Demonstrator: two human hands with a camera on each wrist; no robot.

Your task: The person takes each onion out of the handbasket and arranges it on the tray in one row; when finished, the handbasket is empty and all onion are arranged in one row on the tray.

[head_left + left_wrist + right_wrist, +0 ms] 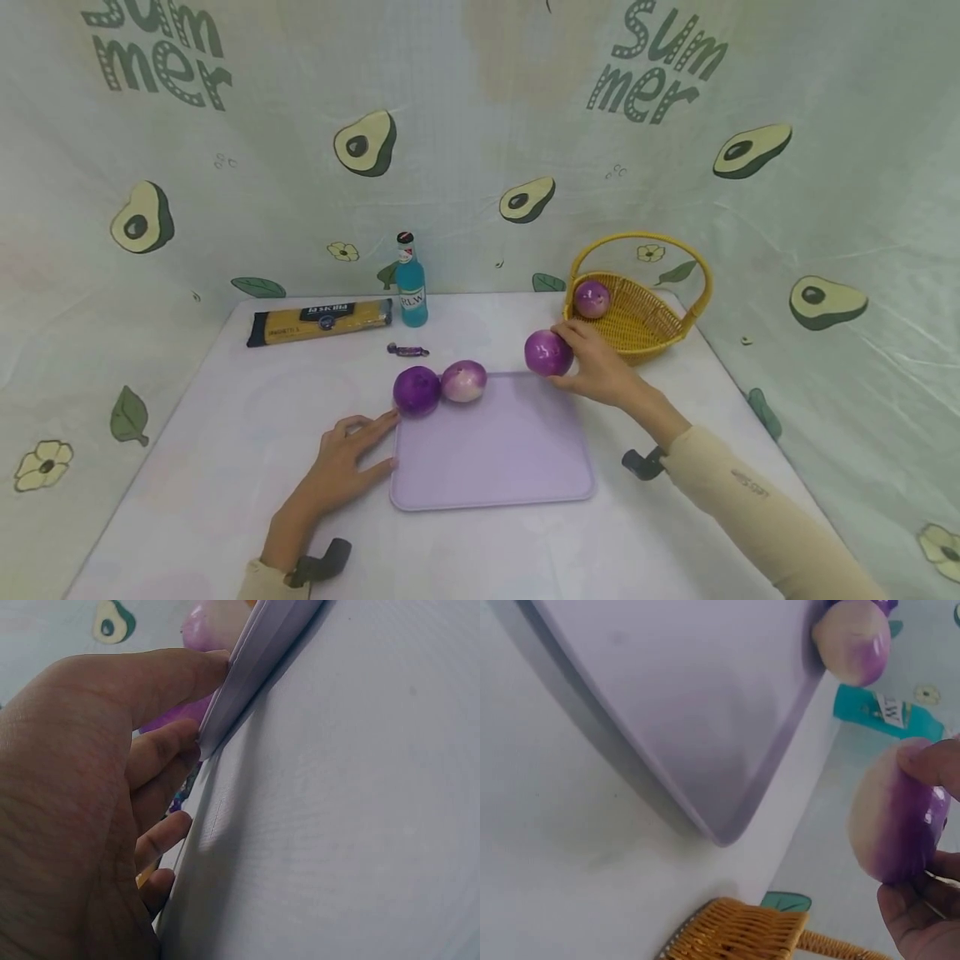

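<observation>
My right hand grips a purple-and-white onion just above the table, between the lilac tray and the yellow wicker basket. The right wrist view shows that onion pinched between thumb and fingers. Two more onions, one dark purple and one paler, sit on the tray's far left corner. Another onion lies in the basket. My left hand rests flat on the table, its fingers touching the tray's left edge.
A blue bottle, a spaghetti packet and a wrapped candy lie at the back of the white table. An avocado-print cloth backdrop surrounds the table on three sides.
</observation>
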